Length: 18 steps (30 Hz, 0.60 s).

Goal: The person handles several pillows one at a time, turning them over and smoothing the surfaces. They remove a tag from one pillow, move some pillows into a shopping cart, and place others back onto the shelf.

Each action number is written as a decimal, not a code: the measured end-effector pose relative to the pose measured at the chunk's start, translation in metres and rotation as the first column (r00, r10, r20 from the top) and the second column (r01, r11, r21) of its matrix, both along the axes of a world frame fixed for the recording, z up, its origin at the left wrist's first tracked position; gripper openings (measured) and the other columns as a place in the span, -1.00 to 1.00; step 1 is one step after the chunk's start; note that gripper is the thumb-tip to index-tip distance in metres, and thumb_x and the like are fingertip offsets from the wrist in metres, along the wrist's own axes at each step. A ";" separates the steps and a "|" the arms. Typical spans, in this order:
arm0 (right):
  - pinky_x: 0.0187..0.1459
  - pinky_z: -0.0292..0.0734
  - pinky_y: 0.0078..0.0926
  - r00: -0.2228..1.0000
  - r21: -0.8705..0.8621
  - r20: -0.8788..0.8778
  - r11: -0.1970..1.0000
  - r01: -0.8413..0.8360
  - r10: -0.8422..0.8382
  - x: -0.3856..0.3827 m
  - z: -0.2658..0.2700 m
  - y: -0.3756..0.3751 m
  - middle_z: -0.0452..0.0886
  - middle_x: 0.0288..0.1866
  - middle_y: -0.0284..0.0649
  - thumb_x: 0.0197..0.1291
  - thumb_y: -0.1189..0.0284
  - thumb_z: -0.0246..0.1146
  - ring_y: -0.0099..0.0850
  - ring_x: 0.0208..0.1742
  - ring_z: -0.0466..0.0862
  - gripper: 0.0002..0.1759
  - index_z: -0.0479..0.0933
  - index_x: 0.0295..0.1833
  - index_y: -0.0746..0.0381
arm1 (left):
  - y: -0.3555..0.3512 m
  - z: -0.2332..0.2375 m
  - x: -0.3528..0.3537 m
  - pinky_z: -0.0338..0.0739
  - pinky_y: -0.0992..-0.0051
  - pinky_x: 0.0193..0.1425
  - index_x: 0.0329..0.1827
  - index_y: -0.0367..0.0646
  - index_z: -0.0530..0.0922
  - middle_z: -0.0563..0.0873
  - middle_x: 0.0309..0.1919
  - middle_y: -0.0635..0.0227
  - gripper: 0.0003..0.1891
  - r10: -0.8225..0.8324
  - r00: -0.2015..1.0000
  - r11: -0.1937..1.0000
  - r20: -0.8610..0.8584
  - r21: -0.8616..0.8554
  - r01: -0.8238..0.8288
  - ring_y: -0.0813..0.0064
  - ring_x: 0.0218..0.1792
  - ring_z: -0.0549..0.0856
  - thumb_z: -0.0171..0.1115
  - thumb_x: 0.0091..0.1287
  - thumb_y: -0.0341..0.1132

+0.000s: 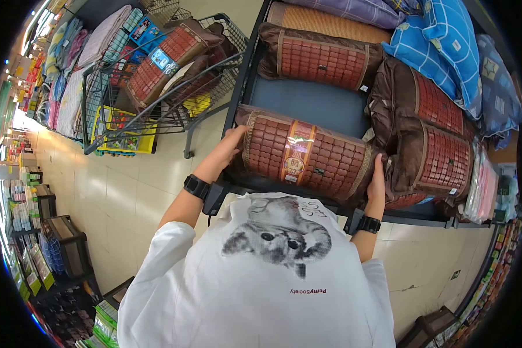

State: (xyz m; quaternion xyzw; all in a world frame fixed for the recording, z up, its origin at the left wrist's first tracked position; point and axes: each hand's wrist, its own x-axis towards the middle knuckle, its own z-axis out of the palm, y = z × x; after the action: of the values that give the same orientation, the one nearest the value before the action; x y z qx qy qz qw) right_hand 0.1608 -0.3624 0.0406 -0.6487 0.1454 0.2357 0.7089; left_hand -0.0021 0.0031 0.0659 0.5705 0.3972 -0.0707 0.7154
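A brown pillow (342, 159) with a reddish-brown tile-like face and a printed paper band lies across the near edge of the dark shelf (307, 104). My left hand (232, 145) grips its left end, and my right hand (377, 180) is pressed to its right end. Parts of the fingers of both hands are hidden by the pillow. Behind it rests a similar pillow (325, 56). More such pillows (443, 156) are stacked just to the right, close to my right hand.
A wire shopping cart (182, 116) holding another tile-faced pillow (159, 64) stands on the left. Blue checked cushions (452, 40) are piled at the back right. Folded textiles (101, 40) line the far left, and shelves (66, 255) stand along the lower left.
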 end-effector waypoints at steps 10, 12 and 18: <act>0.11 0.36 -0.34 0.895 0.213 0.185 0.906 0.366 -0.405 -0.023 0.054 -0.003 0.46 0.10 -0.10 0.08 0.36 0.30 -0.29 0.06 0.50 -0.48 0.34 0.11 0.34 | -0.007 0.011 -0.009 0.17 0.35 0.29 0.07 -0.25 0.30 0.43 0.04 0.14 -0.40 0.117 0.992 0.976 0.054 -0.189 -0.105 0.31 0.13 0.39 0.05 0.21 0.12; 0.10 0.37 -0.33 0.878 0.282 0.239 0.895 0.347 -0.416 -0.028 0.067 -0.006 0.46 0.09 -0.11 0.07 0.39 0.29 -0.29 0.06 0.51 -0.51 0.35 0.11 0.32 | -0.010 0.011 -0.008 0.19 0.35 0.28 0.05 -0.25 0.30 0.43 0.02 0.14 -0.41 0.154 0.987 0.973 0.046 -0.183 -0.143 0.31 0.12 0.39 0.06 0.20 0.12; 0.19 0.35 -0.21 0.783 0.394 0.308 0.822 0.413 -0.541 -0.045 0.080 -0.034 0.43 0.13 -0.03 -0.04 0.35 0.20 -0.18 0.15 0.45 -0.43 0.34 0.15 0.29 | -0.009 0.009 -0.005 0.28 0.38 0.20 0.05 -0.22 0.31 0.45 -0.01 0.18 -0.42 0.184 0.976 0.936 0.117 -0.323 -0.137 0.35 0.08 0.43 0.06 0.21 0.11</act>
State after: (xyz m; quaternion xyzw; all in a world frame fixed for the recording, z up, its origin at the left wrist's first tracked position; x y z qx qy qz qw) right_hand 0.1155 -0.3968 0.1201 -0.5067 0.1178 -0.0742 0.8508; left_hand -0.0067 -0.0064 0.0752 0.4192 0.3730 -0.0321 0.8271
